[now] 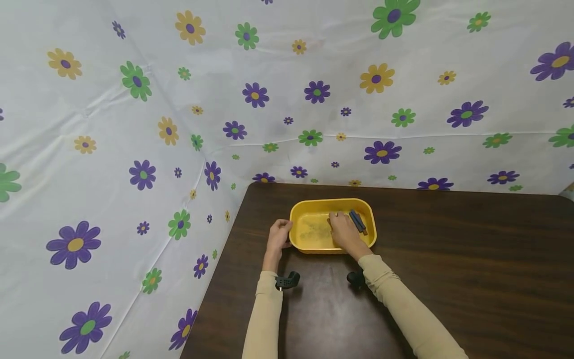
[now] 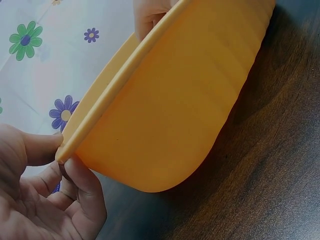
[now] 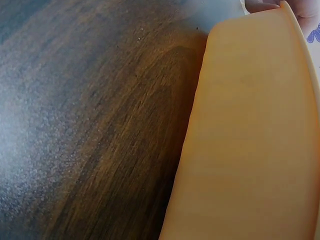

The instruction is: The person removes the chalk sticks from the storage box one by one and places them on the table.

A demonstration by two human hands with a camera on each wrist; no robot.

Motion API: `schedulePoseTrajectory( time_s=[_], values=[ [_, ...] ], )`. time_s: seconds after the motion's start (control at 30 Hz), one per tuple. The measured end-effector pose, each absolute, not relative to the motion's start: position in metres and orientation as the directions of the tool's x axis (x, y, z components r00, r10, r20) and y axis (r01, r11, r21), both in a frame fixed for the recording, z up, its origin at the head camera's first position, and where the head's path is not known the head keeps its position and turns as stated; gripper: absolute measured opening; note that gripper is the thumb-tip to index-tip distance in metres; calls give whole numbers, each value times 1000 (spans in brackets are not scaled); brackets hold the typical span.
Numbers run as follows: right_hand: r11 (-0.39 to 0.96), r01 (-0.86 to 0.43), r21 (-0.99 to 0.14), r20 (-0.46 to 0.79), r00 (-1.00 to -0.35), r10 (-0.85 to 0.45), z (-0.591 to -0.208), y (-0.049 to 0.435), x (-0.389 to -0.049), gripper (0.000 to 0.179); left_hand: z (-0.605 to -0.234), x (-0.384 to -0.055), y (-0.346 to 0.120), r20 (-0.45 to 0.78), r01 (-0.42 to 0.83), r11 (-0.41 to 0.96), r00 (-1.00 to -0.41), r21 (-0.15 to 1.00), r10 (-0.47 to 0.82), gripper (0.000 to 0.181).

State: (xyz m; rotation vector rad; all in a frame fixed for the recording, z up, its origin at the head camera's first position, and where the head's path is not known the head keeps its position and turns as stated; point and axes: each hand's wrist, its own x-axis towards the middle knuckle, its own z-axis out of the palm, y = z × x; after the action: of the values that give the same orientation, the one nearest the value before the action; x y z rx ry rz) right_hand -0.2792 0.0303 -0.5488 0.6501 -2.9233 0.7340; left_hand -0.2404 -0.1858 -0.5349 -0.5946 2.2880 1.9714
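A yellow plastic tub [image 1: 311, 232] with rounded corners sits on the dark wooden table. My left hand [image 1: 278, 234] pinches its left rim between thumb and fingers; the left wrist view shows this grip [image 2: 55, 185] close up. Inside the tub, my right hand [image 1: 345, 234] reaches down with bent fingers. Its fingertips are hidden, so I cannot tell whether they hold anything. Just right of that hand, a few slim dark blue pieces [image 1: 357, 221] lie along the tub's right side, with a bit of brown at their lower end. The right wrist view is mostly the tub's outer wall [image 3: 250, 125].
The brown wood-grain table [image 1: 448, 259] extends far to the right. Behind it and to the left hangs a white cloth [image 1: 278, 60] printed with flowers. A dark strap device [image 1: 288, 280] is on the left wrist, another [image 1: 356, 279] by the right.
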Motion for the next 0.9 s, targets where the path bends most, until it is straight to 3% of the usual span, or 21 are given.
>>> schedulePoseTrajectory(
  time_s=[0.6, 0.9],
  values=[
    [760, -291, -581, 69, -948, -310, -542, 29, -284, 31, -536, -239, -185, -281, -315, 99, -925, 944, -256, 31],
    [730, -342, -592, 124, -933, -337, -546, 31, -284, 22, -537, -238, -184, -282, -316, 96, -923, 944, -263, 29]
  ],
)
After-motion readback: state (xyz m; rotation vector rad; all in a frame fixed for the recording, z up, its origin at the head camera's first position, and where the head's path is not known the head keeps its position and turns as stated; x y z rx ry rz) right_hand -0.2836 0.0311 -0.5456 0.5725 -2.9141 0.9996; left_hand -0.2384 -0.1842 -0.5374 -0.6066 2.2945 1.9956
